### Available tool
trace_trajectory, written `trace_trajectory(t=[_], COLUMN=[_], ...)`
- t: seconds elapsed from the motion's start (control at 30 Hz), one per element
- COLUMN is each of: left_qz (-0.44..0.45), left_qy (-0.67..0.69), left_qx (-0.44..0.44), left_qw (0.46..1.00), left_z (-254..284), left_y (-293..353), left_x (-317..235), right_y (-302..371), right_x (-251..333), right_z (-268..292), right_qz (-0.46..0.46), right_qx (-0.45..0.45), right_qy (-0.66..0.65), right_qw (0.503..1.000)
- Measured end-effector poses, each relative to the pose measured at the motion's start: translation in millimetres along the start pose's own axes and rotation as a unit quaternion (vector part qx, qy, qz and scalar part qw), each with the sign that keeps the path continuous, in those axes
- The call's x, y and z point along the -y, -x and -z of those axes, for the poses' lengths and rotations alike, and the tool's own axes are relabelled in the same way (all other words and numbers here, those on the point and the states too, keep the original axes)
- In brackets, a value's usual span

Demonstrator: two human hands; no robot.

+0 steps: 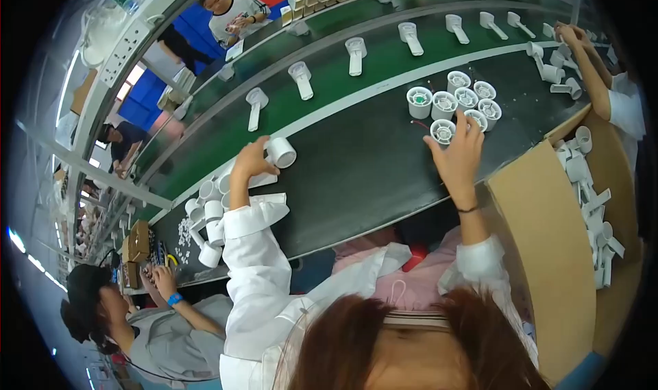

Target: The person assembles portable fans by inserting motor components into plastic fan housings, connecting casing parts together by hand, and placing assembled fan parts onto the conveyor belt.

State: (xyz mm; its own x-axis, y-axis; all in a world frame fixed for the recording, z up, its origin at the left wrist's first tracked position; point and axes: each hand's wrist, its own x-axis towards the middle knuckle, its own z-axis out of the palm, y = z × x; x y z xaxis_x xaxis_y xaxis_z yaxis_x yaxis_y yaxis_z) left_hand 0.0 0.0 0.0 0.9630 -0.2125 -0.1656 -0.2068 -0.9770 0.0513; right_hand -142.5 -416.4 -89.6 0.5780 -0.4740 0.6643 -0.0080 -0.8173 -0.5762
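Black flat counter (356, 177) runs along near side of long green conveyor belt (329, 81). Left hand (252, 162) just off the belt's near edge, fingers curled closed on a short white plastic cylinder (281, 153). Cylinder tilted, round end pointing away from belt, toward person and a bit right; far end hidden by hand. Right hand (458, 150) farther right along belt, near side, thumb and fingers spread astride a white plastic spoke-topped cylinder (443, 133); can't tell if gripped. Long axis upright, spokes facing up. Similar upright white spoked cylinders (467, 98) stand between it and belt. White plastic long-handled parts (300, 81) in a row on belt, heads at far side, handles pointing to near edge.
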Motion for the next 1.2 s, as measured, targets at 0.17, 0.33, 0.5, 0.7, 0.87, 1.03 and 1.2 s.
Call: trace_trajectory(t=[0.17,0.33,0.5,0.7,0.87,1.03,1.2], left_qz=[-0.032,-0.094,-0.211,-0.209,-0.044,-0.044,-0.084], left_qy=[0.024,0.327,0.823,0.868,0.852,0.715,0.624], left_qx=[-0.177,-0.156,0.172,0.341,0.377,0.399,0.306], left_qw=[0.983,0.927,0.499,0.294,0.359,0.572,0.714], left_z=[-54.1,-19.3,12.2,-32.0,-65.0,-78.6,-64.4], left_y=[-6.6,9.1,39.3,78.8,90.6,73.0,68.8], left_x=[16.8,-26.4,-89.4,-164.4,-186.2,-154.0,-135.0], right_y=[-13.0,4.4,30.5,38.3,35.5,30.4,28.2], right_x=[5.1,4.8,28.0,31.1,19.3,11.1,14.2], right_z=[-18.8,-21.2,-10.8,-1.9,3.2,9.7,12.4], right_qz=[0.034,0.02,0.027,0.049,0.059,0.043,0.011], right_qx=[0.068,0.097,0.133,0.171,0.199,0.194,0.196], right_qy=[0.08,-0.044,-0.162,-0.212,-0.239,-0.235,-0.219], right_qw=[0.994,0.994,0.977,0.961,0.949,0.952,0.956])
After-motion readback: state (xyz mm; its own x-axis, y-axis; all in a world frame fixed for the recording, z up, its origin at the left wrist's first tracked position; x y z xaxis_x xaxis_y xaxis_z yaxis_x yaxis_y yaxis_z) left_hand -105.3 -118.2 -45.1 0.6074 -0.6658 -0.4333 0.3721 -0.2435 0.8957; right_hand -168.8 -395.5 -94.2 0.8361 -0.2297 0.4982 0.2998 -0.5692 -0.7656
